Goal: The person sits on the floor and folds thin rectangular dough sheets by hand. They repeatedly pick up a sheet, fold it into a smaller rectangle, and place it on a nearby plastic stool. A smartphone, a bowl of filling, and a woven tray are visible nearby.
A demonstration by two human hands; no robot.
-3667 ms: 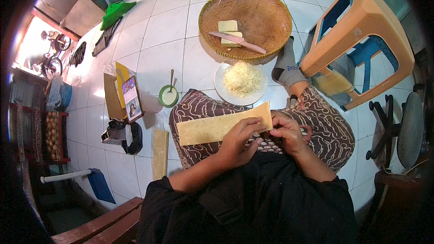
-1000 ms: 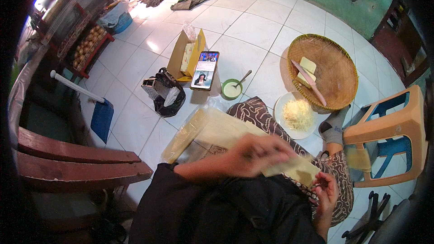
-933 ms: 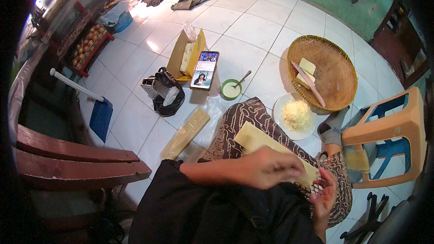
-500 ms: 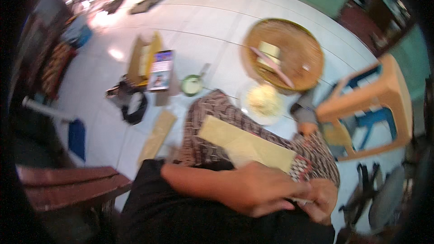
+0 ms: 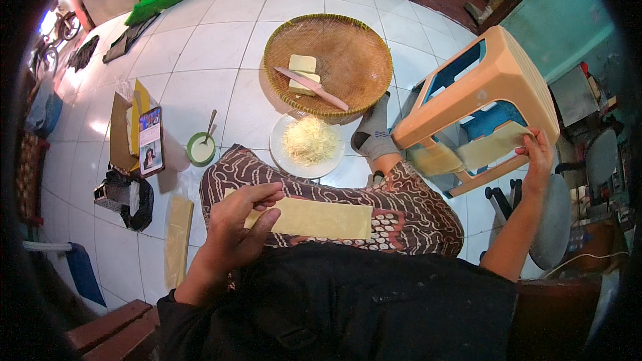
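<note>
A strip of pale yellow pastry sheets lies across the patterned cloth on my lap. My left hand hovers at the strip's left end, thumb apart from the fingers, with nothing seen in it. Out to the right, my right hand pinches one end of a thin pastry sheet, which stretches leftward in front of the peach plastic stool. Another pale yellow piece shows at the stool's lower opening; whether it joins the held sheet I cannot tell.
Ahead are a plate of grated cheese and a woven tray bearing cheese blocks and a pink knife. To the left stand a green bowl, a phone, a box grater and a long wrapped pack.
My hands, together at the lap's right side before, are now apart. The right has swung out to the stool with a sheet; the left has moved left over the strip. My view has shifted.
</note>
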